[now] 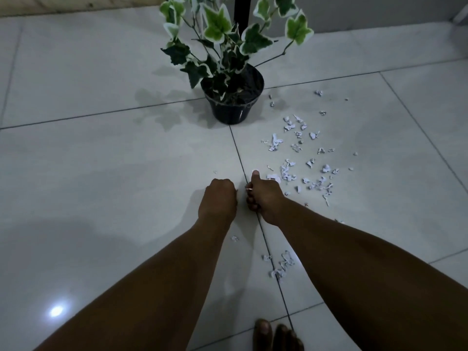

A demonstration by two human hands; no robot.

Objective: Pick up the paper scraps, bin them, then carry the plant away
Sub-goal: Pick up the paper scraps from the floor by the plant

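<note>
**Scraps in both fists, most of the litter still on the floor**

Crouched low over the pale tiled floor (101, 173), both arms stretched forward. Left hand (219, 198) balled into a fist, knuckles up, fingers curled under; contents hidden, so impossible to tell whether paper sits inside. Right hand (264, 196) also curled, thumb sticking up, with a sliver of white paper poking out between the fingers (250, 198), so holding at least 1 scrap. Hands just beside each other, either side of a dark grout line.

Paper scraps (298, 153) scattered mostly to the right of the hands and running up toward the pot; a smaller cluster (281, 264) lying nearer, between the forearms. Potted plant (233, 97) upright in its black pot, well ahead of the hands, untouched, with the nearest scraps just beside its base. No bin anywhere in view. Toes (276, 334) visible at the bottom edge.

Judged early in the gathering step. Risks from here: opening a full fist to grab more and spilling what is held; missing the tiny flecks, pale against pale tile in dim light; brushing the leaves or tipping the pot when reaching for scraps at its base; treading on the near cluster when standing.
</note>
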